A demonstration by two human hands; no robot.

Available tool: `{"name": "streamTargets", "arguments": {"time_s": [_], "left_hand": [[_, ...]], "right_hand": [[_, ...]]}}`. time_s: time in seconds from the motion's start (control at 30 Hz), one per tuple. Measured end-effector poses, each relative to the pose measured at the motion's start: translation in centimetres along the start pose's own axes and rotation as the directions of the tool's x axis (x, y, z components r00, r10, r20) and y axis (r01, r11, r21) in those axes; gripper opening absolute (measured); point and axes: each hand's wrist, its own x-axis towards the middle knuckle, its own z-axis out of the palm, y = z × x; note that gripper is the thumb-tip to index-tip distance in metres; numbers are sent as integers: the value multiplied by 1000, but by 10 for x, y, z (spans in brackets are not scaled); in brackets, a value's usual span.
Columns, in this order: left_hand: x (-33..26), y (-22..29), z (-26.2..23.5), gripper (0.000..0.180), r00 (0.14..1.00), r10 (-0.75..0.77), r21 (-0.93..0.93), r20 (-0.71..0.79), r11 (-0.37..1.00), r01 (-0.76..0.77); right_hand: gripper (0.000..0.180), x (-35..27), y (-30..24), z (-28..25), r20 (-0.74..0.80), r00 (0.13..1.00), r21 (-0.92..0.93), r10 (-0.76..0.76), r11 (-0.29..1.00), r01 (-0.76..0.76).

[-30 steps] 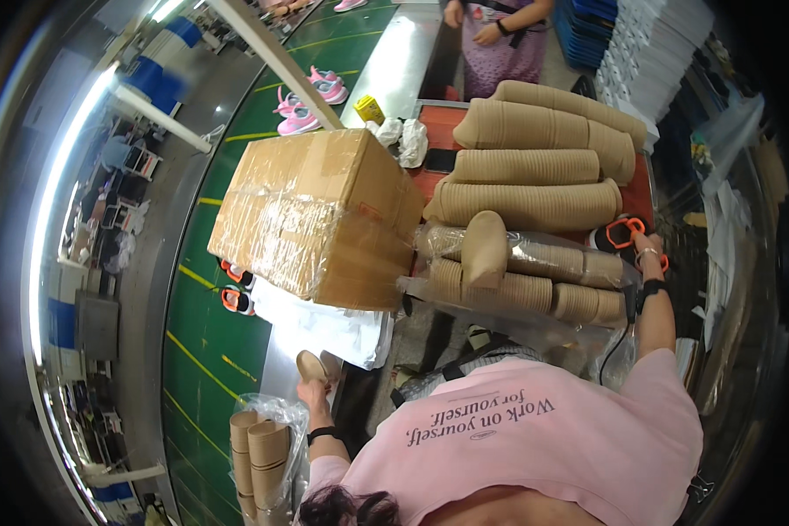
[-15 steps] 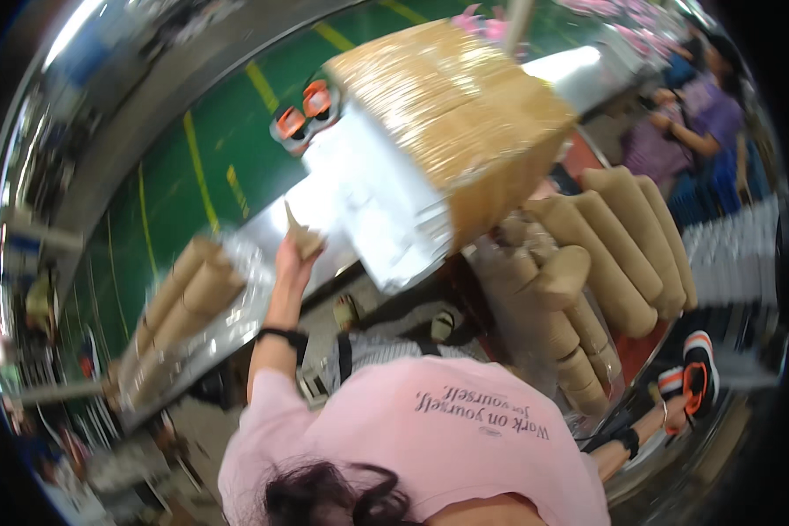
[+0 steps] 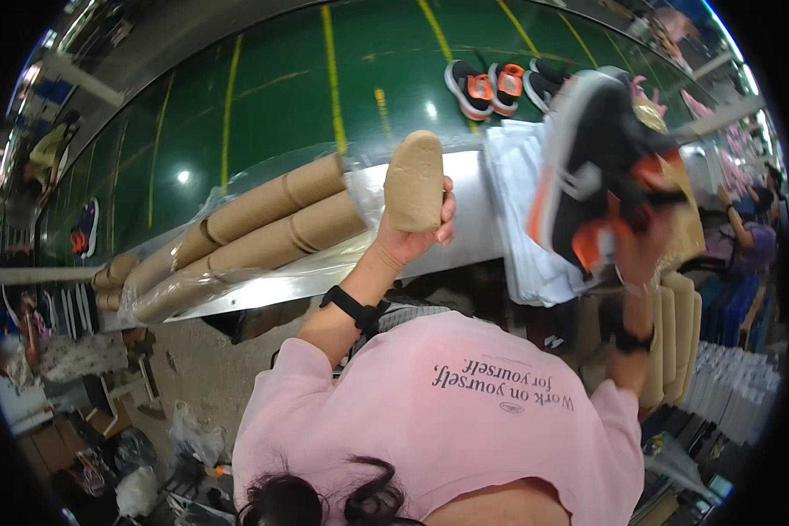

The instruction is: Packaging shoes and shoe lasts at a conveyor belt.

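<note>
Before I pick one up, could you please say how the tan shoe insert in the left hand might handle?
The tan shoe insert looks stiff, its rounded form unsagging in the left hand; its matte surface suggests little slipping, and one-handed support hints at lightness.

Clearance: bare green surface (image 3: 276, 114) extends beyond the desk (image 3: 469, 188), left of the sneakers (image 3: 473, 88). A short bare desk section separates the insert (image 3: 415, 175) in the left hand (image 3: 401, 242) from the white stack (image 3: 517, 202). Obstructions: bagged brown rolls (image 3: 273, 202) occupy the left desk section; the stack and the shoe (image 3: 583, 162) in the right hand (image 3: 642, 252) obstruct the right.
</note>
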Motion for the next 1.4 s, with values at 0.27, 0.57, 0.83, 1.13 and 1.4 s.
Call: {"name": "streamTargets", "arguments": {"time_s": [0.27,0.57,0.83,1.13,1.4], "left_hand": [[-52,44,14,46,983,180,-19,-34,983,-180],[-63,35,6,44,888,409,145,-211,911,-385],[-37,25,-19,38,884,304,105,-355,953,-286],[-7,24,-27,23,594,-53,419,-803,658,625],[-26,68,-25,16,635,365,713,-682,526,464]], "right_hand": [[51,97,18,274,459,800,-179,-387,841,510],[45,87,111,416,627,777,-387,64,891,239],[38,54,47,317,797,575,518,-183,697,-496],[35,-11,58,247,831,506,461,230,226,-858],[36,-61,163,269,719,566,205,403,655,-727]]}}
